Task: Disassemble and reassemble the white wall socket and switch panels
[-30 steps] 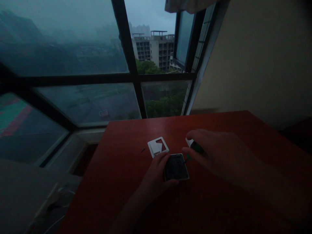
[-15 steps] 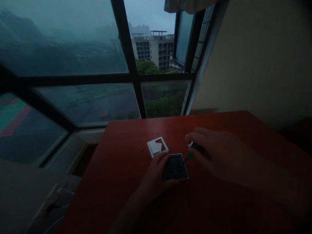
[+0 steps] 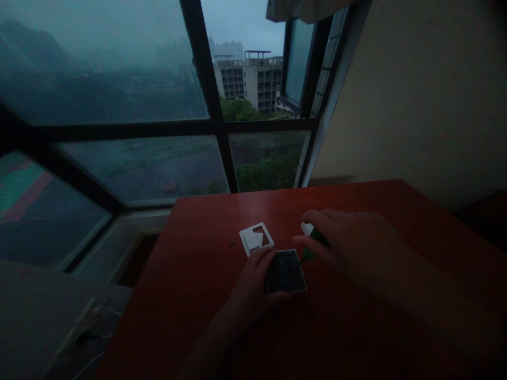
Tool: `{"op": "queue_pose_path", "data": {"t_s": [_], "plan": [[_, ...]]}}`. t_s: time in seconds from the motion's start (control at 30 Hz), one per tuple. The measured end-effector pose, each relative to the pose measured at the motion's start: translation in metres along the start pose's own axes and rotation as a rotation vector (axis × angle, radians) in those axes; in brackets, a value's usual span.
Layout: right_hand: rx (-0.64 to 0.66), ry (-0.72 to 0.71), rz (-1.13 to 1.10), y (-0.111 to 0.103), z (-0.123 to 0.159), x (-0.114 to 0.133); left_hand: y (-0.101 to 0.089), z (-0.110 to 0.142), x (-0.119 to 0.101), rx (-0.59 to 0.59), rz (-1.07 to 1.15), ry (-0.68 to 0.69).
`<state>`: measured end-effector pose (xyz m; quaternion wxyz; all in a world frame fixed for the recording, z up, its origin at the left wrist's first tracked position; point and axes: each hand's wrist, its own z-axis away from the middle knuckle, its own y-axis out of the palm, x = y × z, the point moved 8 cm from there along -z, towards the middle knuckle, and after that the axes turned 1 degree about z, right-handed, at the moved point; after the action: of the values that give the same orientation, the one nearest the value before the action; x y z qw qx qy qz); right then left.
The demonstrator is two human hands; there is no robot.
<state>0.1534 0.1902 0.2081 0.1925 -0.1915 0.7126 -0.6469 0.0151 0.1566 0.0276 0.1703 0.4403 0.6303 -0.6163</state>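
My left hand (image 3: 259,287) grips the left side of a square wall switch (image 3: 285,279), fingers along its far edge and thumb at its near edge. Its dark inner side faces up inside a pale rim; the details are too dim to make out. A green-handled screwdriver (image 3: 308,254) is in my right hand (image 3: 340,237), tilted, with its tip down at the right part of the switch. Just beyond the switch lies a white square frame (image 3: 268,237) with a white flat piece (image 3: 252,239) on it. A small screw (image 3: 232,243) rests left of the frame.
The red-brown table (image 3: 206,227) reaches to a window with dark bars (image 3: 138,129). A pale wall (image 3: 428,105) stands at the right. White cables (image 3: 89,364) show low on the left, beyond the table's edge.
My right hand's fingers have shifted around the screwdriver handle, with the thumb stretched out further to the left. The left hand and the switch have stayed in place.
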Motion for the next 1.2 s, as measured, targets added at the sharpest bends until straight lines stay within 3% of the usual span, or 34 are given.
{"op": "queue_pose_path", "data": {"t_s": [0.17,0.37,0.6,0.8,0.87,1.07,1.2], "plan": [[0.008,-0.084,-0.099,-0.002,0.005,0.007,-0.001,-0.001,-0.002,-0.01,0.002,-0.003],[-0.012,0.119,0.089,0.001,0.002,-0.004,0.0,-0.001,-0.001,-0.002,0.001,-0.005],[-0.007,-0.092,-0.128,-0.004,0.005,0.01,0.0,-0.001,0.0,-0.011,-0.002,0.003],[-0.071,0.065,0.134,-0.001,-0.001,0.0,0.001,0.0,0.002,-0.008,0.008,-0.016],[-0.075,0.081,0.12,-0.001,0.001,-0.001,0.001,0.0,0.001,-0.005,0.006,-0.014],[-0.044,-0.172,-0.193,-0.003,0.01,0.008,-0.002,-0.002,-0.001,-0.02,0.003,0.0],[-0.061,-0.128,-0.089,-0.001,0.007,0.007,-0.001,-0.001,-0.002,-0.019,-0.002,0.007]]}}
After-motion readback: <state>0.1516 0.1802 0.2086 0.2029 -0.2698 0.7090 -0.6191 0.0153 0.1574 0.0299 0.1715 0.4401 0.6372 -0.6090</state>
